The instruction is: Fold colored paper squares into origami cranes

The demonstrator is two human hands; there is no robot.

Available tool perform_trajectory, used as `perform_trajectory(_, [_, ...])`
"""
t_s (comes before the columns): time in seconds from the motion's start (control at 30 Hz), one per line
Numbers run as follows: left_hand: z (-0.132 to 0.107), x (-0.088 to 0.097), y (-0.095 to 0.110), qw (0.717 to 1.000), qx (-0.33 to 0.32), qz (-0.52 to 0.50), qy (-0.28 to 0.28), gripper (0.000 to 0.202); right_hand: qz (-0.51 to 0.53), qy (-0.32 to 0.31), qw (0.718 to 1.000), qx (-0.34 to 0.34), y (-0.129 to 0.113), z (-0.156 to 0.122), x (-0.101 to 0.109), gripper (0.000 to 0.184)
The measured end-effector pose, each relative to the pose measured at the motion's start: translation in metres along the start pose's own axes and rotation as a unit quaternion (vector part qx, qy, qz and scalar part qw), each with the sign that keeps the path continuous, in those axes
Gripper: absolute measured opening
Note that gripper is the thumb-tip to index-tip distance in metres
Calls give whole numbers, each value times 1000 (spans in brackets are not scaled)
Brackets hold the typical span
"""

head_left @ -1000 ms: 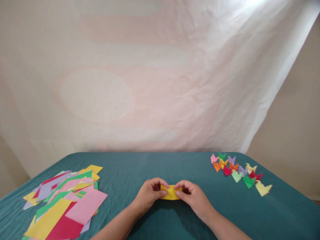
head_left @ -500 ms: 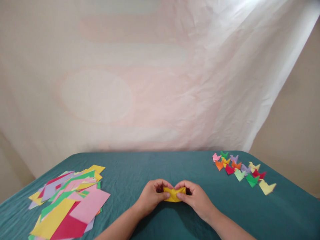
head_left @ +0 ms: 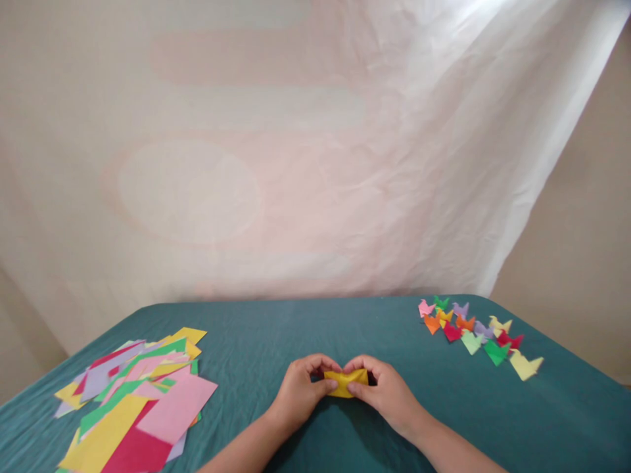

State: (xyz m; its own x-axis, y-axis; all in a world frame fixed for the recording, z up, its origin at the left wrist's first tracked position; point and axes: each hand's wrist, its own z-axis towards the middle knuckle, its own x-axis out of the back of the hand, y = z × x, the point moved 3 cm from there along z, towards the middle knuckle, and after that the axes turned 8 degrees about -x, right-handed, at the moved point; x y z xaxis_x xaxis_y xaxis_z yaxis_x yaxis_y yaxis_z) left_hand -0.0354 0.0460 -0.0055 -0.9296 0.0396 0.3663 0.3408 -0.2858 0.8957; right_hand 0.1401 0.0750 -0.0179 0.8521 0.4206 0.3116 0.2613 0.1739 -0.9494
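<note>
A small piece of folded yellow paper point(head_left: 342, 389) is held up between my two hands, near the middle front of the table. My left hand point(head_left: 304, 387) pinches its left part, thumb on the near face and fingers curled behind the top edge. On the other side, my right hand point(head_left: 386, 392) grips the right part the same way, thumb low on the near face. The fingertips of both hands almost meet at the paper's top edge. The paper's back is hidden from me.
A loose pile of coloured paper sheets point(head_left: 180, 404) spreads over the left of the table. Several small folded paper birds point(head_left: 495, 352) stand in rows at the right. Under everything lies a dark green tablecloth point(head_left: 276, 328), with a pale hanging cloth point(head_left: 305, 197) behind.
Both hands have shifted very slightly to the right with the yellow paper. My left thumb sits a little further in along it. The grip is otherwise the same.
</note>
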Motion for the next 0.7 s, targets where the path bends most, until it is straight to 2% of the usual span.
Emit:
perform_trajectory(0.2, [0,4,7,997,-24,75,-5,19,-51,27,998,11,-1,1,-1,18])
perform_trajectory(0.37, [0,4,3,991,-63,117,-22,21,-91,49,994,31,3,2,-3,23])
perform_trajectory(0.57, [1,6,0,987,-72,138,-31,22,-115,43,991,50,0,2,-2,25])
perform_trajectory(0.7, [2,8,-2,989,-52,133,-30,23,-103,38,992,58,-1,1,-1,25])
